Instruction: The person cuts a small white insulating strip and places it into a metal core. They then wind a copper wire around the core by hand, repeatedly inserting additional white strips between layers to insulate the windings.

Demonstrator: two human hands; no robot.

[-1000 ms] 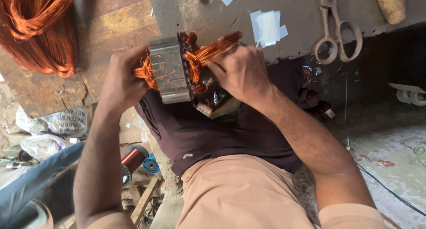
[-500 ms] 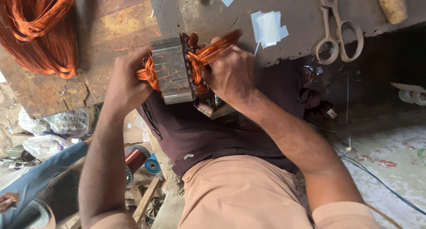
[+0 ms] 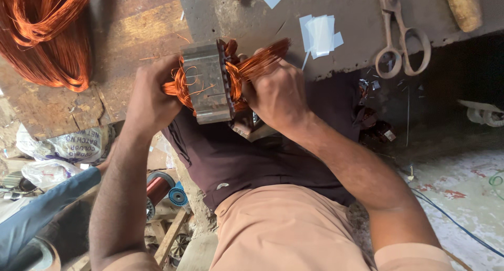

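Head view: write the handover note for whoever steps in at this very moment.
Left hand: grips the metal stator core at its left end, over the copper winding bulging out there.
Right hand: closed on the copper wire bundle at the core's right end.
Core sits at the workbench edge, above the lap.
Done: coils sit in the core, both ends showing wire.
Left: the right-end bundle looks unshaped and loose strands show on the left.
Nearby: scissors, white paper slips, loose wire hank.
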